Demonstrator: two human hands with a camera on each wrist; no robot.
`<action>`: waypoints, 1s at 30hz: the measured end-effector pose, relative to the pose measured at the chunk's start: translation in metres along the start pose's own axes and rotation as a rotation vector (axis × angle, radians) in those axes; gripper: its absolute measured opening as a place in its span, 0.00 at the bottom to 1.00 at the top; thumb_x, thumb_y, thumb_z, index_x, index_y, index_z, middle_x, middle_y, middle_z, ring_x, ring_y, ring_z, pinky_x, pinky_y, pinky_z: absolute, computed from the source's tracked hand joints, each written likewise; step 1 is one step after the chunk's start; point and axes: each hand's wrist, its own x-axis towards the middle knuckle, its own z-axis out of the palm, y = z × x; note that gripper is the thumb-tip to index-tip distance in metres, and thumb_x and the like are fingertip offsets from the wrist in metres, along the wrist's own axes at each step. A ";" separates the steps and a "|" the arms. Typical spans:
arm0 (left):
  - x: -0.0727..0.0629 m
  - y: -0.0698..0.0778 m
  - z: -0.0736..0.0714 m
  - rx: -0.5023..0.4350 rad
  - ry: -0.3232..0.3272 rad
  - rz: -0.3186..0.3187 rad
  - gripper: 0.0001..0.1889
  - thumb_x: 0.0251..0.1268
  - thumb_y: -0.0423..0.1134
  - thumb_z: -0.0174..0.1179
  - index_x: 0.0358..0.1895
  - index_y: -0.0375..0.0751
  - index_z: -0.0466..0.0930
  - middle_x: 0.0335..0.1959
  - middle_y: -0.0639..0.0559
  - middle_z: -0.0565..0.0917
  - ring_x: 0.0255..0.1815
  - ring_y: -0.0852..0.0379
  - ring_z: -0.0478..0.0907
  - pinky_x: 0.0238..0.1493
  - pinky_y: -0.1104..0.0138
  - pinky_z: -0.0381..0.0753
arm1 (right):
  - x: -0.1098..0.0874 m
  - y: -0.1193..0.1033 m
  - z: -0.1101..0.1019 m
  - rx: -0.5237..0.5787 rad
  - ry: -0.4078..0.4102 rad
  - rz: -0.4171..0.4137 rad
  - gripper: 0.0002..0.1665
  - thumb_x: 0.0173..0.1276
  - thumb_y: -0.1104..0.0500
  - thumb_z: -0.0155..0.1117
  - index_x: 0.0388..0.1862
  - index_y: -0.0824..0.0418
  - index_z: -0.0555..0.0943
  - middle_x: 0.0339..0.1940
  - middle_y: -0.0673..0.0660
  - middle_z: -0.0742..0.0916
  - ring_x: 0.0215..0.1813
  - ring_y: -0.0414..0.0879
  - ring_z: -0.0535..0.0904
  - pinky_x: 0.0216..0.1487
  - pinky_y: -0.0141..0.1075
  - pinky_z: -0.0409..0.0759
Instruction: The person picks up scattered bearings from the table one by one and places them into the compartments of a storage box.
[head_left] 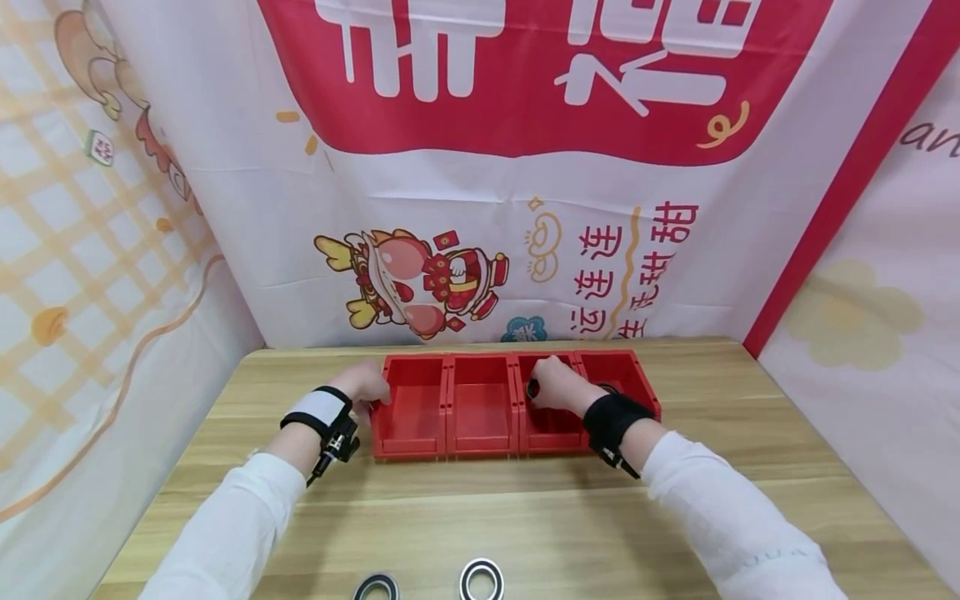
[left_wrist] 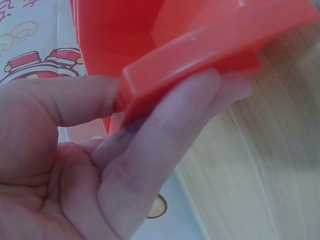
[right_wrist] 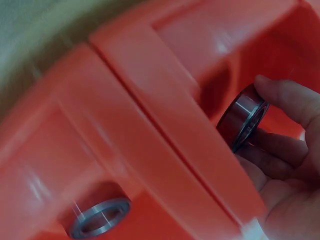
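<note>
A row of red bins [head_left: 482, 448] stands joined side by side. At its left end my left hand [head_left: 363, 385] grips the side wall of the leftmost bin [left_wrist: 170, 62], thumb on one side and fingers on the other. My right hand [head_left: 558, 385] reaches into the third bin from the left. Between thumb and fingers it pinches a ball bearing [right_wrist: 239, 120], tilted on its edge inside that bin. Another bearing [right_wrist: 100, 217] lies in the rightmost bin, partly hidden by my right wrist in the head view.
Two more bearings lie near the front of the wooden table [head_left: 480, 508]: one dark-faced bearing [head_left: 377, 585] and one lighter-rimmed bearing [head_left: 482, 578]. A printed cloth [head_left: 450, 183] hangs behind the bins, with more cloth at both sides.
</note>
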 end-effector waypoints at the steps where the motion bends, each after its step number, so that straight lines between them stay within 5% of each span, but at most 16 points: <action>1: 0.000 0.000 0.000 -0.001 -0.001 -0.001 0.05 0.60 0.25 0.55 0.38 0.26 0.74 0.31 0.39 0.79 0.25 0.49 0.80 0.26 0.61 0.85 | 0.001 0.001 0.004 0.002 0.002 -0.002 0.04 0.56 0.66 0.70 0.25 0.61 0.83 0.16 0.51 0.76 0.21 0.44 0.70 0.25 0.32 0.71; 10: 0.001 -0.001 -0.001 -0.007 -0.011 -0.008 0.06 0.60 0.25 0.55 0.39 0.26 0.74 0.32 0.38 0.79 0.26 0.48 0.80 0.31 0.58 0.85 | 0.005 0.003 0.023 -0.020 0.074 -0.016 0.15 0.56 0.70 0.66 0.15 0.60 0.73 0.14 0.50 0.67 0.20 0.43 0.64 0.25 0.32 0.66; 21: 0.003 -0.002 -0.001 -0.010 -0.002 -0.002 0.05 0.59 0.25 0.55 0.37 0.26 0.75 0.31 0.39 0.78 0.26 0.48 0.80 0.28 0.59 0.85 | 0.000 0.003 0.023 -0.030 0.101 -0.024 0.11 0.57 0.69 0.66 0.18 0.60 0.77 0.14 0.50 0.72 0.21 0.43 0.67 0.27 0.33 0.69; 25: 0.005 -0.002 -0.001 -0.007 0.002 -0.005 0.05 0.59 0.25 0.55 0.37 0.26 0.75 0.31 0.39 0.78 0.27 0.47 0.80 0.27 0.60 0.85 | -0.001 0.004 0.021 -0.069 0.081 -0.056 0.04 0.56 0.65 0.71 0.27 0.63 0.83 0.21 0.52 0.81 0.25 0.42 0.73 0.32 0.34 0.77; 30: 0.003 -0.002 -0.002 0.001 -0.002 0.002 0.05 0.59 0.25 0.55 0.37 0.26 0.75 0.31 0.39 0.78 0.27 0.48 0.80 0.28 0.59 0.85 | -0.010 -0.004 -0.002 -0.119 0.044 -0.055 0.26 0.56 0.59 0.74 0.52 0.68 0.80 0.43 0.62 0.86 0.41 0.46 0.83 0.49 0.42 0.82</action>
